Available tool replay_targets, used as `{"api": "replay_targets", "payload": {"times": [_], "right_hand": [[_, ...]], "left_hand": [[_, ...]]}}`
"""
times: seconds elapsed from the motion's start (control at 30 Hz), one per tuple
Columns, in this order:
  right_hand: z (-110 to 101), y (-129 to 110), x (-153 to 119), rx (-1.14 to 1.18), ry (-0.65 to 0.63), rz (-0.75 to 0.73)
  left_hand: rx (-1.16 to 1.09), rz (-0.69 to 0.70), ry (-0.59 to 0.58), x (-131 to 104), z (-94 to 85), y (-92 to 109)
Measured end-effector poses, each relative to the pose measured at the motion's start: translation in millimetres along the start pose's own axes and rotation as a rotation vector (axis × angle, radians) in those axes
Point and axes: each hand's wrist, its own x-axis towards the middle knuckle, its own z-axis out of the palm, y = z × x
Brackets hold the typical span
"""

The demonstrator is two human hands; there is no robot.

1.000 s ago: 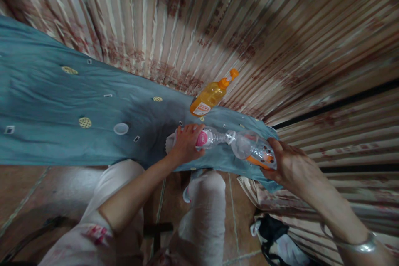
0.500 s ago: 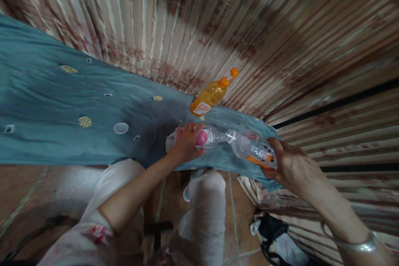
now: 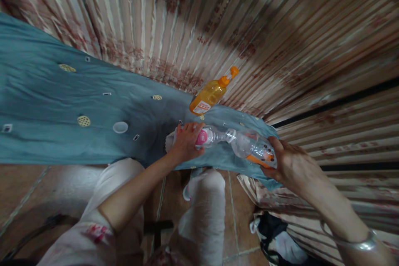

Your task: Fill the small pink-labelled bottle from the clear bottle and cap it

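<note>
Your left hand [image 3: 186,144] clamps the small pink-labelled clear plastic bottle [image 3: 208,136] — your right hand [image 3: 288,165] grips the larger orange-labelled clear bottle [image 3: 254,147], mouth to mouth.

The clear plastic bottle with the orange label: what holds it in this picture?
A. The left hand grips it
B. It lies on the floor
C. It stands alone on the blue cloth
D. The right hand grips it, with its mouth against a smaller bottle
D: the right hand is closed around the clear plastic bottle with the orange label, tilted with its mouth at the small clear bottle with the pink label, which the left hand holds on the blue cloth.
</note>
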Motion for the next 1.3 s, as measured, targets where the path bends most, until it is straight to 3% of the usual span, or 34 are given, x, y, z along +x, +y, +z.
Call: {"api": "replay_targets", "payload": {"times": [1.3], "right_hand": [[-3.2,0.3,-1.0,-0.014,-0.011,-0.003]], "left_hand": [[0.022,0.000,-0.009,0.1,-0.1,1.8]]}}
